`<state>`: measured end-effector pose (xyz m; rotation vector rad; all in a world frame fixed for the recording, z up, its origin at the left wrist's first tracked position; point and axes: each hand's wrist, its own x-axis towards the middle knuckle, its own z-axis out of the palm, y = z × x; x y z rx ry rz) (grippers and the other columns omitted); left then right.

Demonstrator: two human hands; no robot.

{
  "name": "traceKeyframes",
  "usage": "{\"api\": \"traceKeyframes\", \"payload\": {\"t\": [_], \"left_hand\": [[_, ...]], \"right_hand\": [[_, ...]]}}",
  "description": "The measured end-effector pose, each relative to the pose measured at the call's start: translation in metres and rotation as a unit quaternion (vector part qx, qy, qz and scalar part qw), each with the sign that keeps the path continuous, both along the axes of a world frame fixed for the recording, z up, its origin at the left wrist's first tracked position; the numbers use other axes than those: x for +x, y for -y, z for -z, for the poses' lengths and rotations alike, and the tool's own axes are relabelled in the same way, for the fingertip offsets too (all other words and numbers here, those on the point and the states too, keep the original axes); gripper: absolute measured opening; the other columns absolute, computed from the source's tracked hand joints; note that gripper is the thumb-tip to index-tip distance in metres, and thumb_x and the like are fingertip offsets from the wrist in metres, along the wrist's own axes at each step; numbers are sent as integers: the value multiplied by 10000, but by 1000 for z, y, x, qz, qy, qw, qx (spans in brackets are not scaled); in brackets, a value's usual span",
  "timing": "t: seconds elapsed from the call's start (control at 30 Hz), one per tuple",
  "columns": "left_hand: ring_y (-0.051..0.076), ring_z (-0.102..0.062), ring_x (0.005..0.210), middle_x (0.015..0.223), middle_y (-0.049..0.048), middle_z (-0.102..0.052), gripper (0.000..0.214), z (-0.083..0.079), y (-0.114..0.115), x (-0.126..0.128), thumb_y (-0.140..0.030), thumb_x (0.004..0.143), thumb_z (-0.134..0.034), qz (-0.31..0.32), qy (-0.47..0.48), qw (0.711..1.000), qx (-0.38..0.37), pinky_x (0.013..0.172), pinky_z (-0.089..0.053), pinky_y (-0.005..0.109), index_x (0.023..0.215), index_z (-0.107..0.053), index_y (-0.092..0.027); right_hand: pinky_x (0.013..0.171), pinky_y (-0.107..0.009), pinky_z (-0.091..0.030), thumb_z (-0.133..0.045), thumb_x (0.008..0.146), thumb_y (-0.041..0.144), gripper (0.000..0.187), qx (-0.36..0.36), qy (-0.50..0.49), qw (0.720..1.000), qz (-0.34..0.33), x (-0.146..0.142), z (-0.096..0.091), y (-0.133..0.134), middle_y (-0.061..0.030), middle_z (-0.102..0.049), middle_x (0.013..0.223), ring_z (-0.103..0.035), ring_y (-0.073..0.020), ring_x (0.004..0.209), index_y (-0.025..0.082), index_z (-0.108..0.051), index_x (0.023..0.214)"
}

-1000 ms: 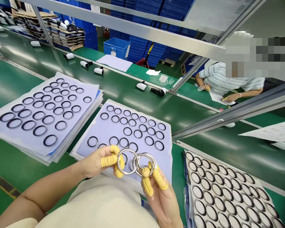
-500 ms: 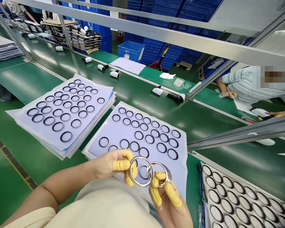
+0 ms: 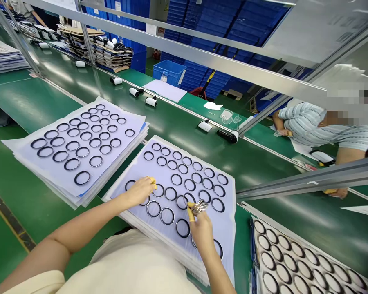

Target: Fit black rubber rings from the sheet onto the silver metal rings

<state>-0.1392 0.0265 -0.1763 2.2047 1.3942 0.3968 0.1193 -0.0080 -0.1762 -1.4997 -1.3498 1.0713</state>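
Note:
A stack of pale sheets (image 3: 202, 155) printed with rows of black rings lies in front of me. My left hand (image 3: 140, 189), with yellow finger cots, rests curled on the sheet's left part, fingertips on a black ring; whether it holds the metal ring is hidden. My right hand (image 3: 200, 227) reaches over the sheet's middle and pinches a bunch of shiny metal rings (image 3: 199, 207) just above a black ring.
A second stack of ring sheets (image 3: 76, 143) lies to the left. A tray of round discs (image 3: 297, 265) sits at lower right. Small white and black parts ride the green conveyor (image 3: 171, 118). A person in a striped shirt (image 3: 319, 130) works across the belt behind metal rails.
Both hands have dropped from in front of my chest onto the sheet. The single metal ring in my left hand is no longer visible; my right hand keeps its bunch.

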Motion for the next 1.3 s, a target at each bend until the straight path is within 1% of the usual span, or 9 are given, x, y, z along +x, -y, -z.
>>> {"api": "traceKeyframes", "payload": {"t": [0.13, 0.27, 0.37, 0.47, 0.67, 0.8, 0.87, 1.07, 1.3], "left_hand": [[253, -533, 961, 1058, 131, -587, 269, 27, -6, -8, 10, 828, -490, 30, -58, 997, 32, 820, -441, 388, 914, -689, -151], [232, -527, 914, 1017, 119, -582, 206, 29, -6, -7, -33, 855, -517, 43, -86, 994, 52, 789, -435, 351, 810, -681, -149], [209, -524, 919, 1030, 99, -584, 201, 23, -6, -5, -73, 898, -496, 44, -86, 994, 58, 805, -435, 319, 852, -674, -155], [214, -523, 959, 1068, 99, -583, 135, 20, -6, -3, -138, 908, -535, 46, -82, 994, 56, 846, -435, 325, 900, -669, -148], [269, -530, 936, 998, 145, -589, 99, 24, -5, 6, -113, 864, -573, 41, -80, 995, 34, 817, -437, 403, 806, -653, -105], [282, -525, 965, 1034, 151, -586, 95, 21, -3, 8, -58, 829, -573, 31, -38, 999, 8, 849, -421, 435, 786, -633, -118], [282, -519, 979, 1037, 145, -587, 114, 19, -3, 8, -29, 801, -576, 17, -1, 1000, -12, 876, -407, 450, 765, -619, -128], [240, -521, 954, 956, 98, -597, 102, -5, -3, 9, -181, 895, -485, -51, 187, 977, -93, 923, -392, 458, 832, -561, -159], [149, -604, 709, 855, 65, -608, 384, -66, 20, 20, -532, 933, -395, -29, 428, 867, -254, 669, -504, 303, 844, -469, -166]], "right_hand": [[919, -503, -383, -760, 676, 428, 193, 2, 33, 999, -37, 5, 17, -11, -104, -654, 832, -552, -321, 899, 250, -703, 724], [795, -426, -434, -756, 696, 379, 161, -17, 8, 1000, -24, 4, 14, -11, -83, -626, 804, -542, -281, 833, 248, -663, 684], [597, -338, -431, -731, 728, 431, 231, -54, -61, 997, 5, 3, -4, -5, -34, -617, 723, -514, -208, 651, 228, -649, 800], [447, -254, -330, -652, 794, 515, 320, -102, -167, 981, 12, 0, -33, 9, 22, -553, 574, -417, -130, 476, 203, -622, 854], [389, -207, -260, -718, 758, 502, 325, -150, -353, 924, 4, -14, -83, 41, 57, -485, 463, -305, -68, 383, 203, -607, 695], [393, -199, -256, -770, 755, 381, 213, -176, -479, 860, -7, -18, -95, 53, 37, -565, 484, -309, -52, 370, 205, -669, 691], [389, -205, -247, -783, 744, 382, 210, -180, -489, 853, -6, -19, -97, 57, 36, -576, 492, -301, -53, 366, 210, -677, 690], [403, -211, -290, -803, 719, 397, 218, -181, -500, 847, 3, -19, -99, 61, 22, -632, 565, -343, -57, 383, 214, -687, 691], [439, -203, -372, -838, 677, 362, 208, -184, -506, 842, 38, -18, -81, 53, -15, -678, 696, -425, -71, 469, 207, -731, 764]]}}
